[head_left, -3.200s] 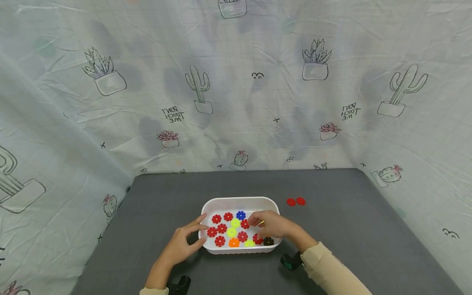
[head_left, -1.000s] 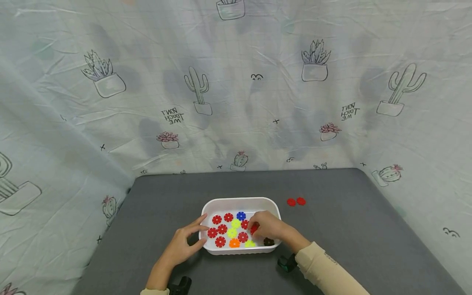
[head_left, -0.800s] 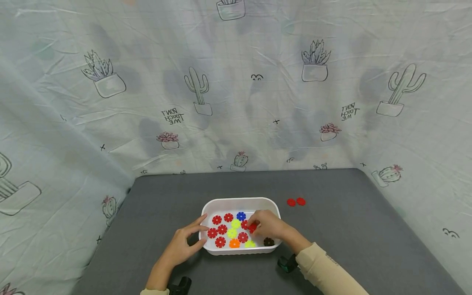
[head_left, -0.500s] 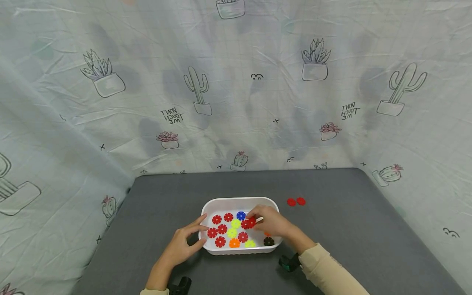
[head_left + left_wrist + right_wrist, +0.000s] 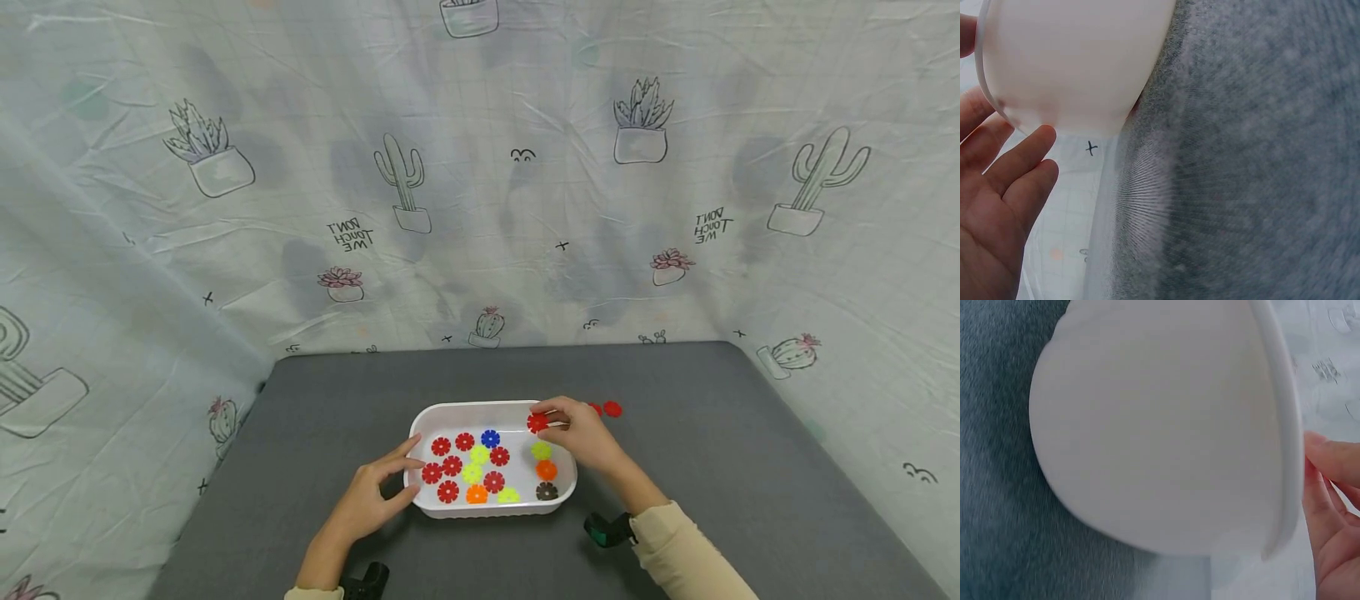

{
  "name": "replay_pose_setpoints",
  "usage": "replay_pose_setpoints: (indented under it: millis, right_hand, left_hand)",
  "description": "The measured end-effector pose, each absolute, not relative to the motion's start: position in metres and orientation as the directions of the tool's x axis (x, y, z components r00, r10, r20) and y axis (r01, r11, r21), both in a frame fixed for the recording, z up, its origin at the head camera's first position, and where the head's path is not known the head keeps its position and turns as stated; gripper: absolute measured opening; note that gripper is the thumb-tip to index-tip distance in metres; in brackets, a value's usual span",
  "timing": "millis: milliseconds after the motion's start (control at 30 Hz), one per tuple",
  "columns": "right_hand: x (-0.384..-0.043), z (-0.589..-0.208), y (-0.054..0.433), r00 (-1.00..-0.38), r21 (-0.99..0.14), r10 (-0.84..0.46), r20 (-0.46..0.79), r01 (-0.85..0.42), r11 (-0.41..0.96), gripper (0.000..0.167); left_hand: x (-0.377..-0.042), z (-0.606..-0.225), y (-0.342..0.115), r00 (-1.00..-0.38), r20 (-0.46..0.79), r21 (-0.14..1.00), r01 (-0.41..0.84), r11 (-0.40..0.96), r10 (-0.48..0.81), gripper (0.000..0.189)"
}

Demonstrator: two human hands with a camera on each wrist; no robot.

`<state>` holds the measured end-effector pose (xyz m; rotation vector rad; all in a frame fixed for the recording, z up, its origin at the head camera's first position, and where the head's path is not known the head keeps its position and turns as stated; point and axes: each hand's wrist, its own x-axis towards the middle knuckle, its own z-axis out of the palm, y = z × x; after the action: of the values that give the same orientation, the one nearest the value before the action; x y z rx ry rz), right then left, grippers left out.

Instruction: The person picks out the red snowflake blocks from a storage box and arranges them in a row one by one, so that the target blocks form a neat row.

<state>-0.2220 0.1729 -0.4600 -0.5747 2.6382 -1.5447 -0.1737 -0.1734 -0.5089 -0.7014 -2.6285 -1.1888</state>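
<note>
A white plastic tray (image 5: 495, 510) holds several notched plastic discs, flat like snowflake building pieces. My left hand (image 5: 369, 493) holds its left end; in the left wrist view some fingers (image 5: 1025, 156) lie against the outer wall and others reach over the rim. My right hand (image 5: 581, 429) pinches a red disc (image 5: 537, 422) between thumb and fingers over the tray's back right corner. Below it lie a yellow-green disc (image 5: 541, 450), an orange disc (image 5: 546, 470) and a black disc (image 5: 547, 491). In the right wrist view the tray wall hides the held disc.
More red, yellow-green, orange and blue discs (image 5: 491, 438) are spread over the tray's left and middle. Two red discs (image 5: 612, 409) lie on the grey table (image 5: 337, 383) behind my right hand, one partly covered. A patterned curtain (image 5: 480, 200) stands behind the table.
My right hand has lifted the red disc from the tray's right part and moved it back and right, uncovering the yellow-green and orange discs. My left hand has stayed at the tray's left end.
</note>
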Motion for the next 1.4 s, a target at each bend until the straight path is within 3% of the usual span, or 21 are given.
replay_pose_setpoints:
  millis: [167, 400, 633, 1133, 1400]
  right_hand:
    - [-0.224, -0.463, 0.188, -0.959, -0.865, -0.217, 0.183, -0.262, 0.429, 0.035]
    - [-0.233, -0.477, 0.215, -0.952, -0.871, -0.127, 0.279, -0.307, 0.384, 0.038]
    - [-0.242, -0.495, 0.244, -0.956, -0.895, -0.030, 0.291, -0.283, 0.346, 0.039]
    - [-0.254, -0.512, 0.290, -0.979, -0.936, 0.190, 0.078, -0.007, 0.352, 0.043]
    - [-0.259, -0.517, 0.297, -0.978, -0.894, 0.204, 0.048, 0.049, 0.446, 0.042]
  left_hand:
    - [-0.173, -0.510, -0.173, -0.875, 0.343, 0.663, 0.483, 0.572, 0.342, 0.027]
    - [-0.174, -0.511, -0.173, -0.875, 0.346, 0.664, 0.484, 0.570, 0.339, 0.027]
    - [-0.174, -0.511, -0.173, -0.875, 0.343, 0.665, 0.483, 0.569, 0.342, 0.027]
    - [-0.177, -0.515, -0.175, -0.855, 0.371, 0.662, 0.517, 0.543, 0.363, 0.025]
    - [-0.170, -0.503, -0.171, -0.859, 0.366, 0.665, 0.510, 0.546, 0.357, 0.025]
